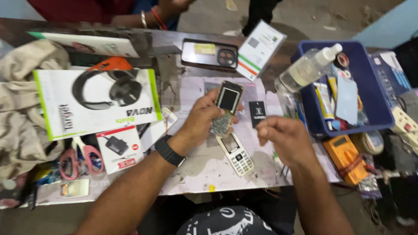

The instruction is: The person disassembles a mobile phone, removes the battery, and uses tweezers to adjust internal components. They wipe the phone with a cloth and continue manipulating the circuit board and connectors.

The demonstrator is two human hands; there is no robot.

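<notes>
Two bare hands work over a worn pale mat (204,167) on a cluttered bench. The left hand (203,117), with a black watch (170,150) at the wrist, grips a small keypad phone with its back and circuit board exposed (226,108), fingers wrapped around its lower half so the phone stands nearly upright above the mat. The right hand (283,137) hovers just right of that phone, fingers curled inward and pinched close together; whether anything small sits between the fingertips cannot be told.

Taking the opened phone as the landmark: directly below it, lying flat on the mat, is a white keypad phone (236,154). Just to its right a small black rectangular battery (257,113) rests near the right hand's knuckles. Behind it, farther from the person, lies a smartphone in a clear case (210,54) and a tilted printed card (260,48). Well to its left sits a white headphone box (98,102), with pink-handled scissors (80,159) and a small red-and-white packet (119,148) below that box. Well to its right stands a blue plastic bin (374,106) holding a clear spray bottle (307,67), and an orange multimeter (346,159) lies in front of the bin.

Another person's arm with bracelets (150,18) shows at the far edge.
</notes>
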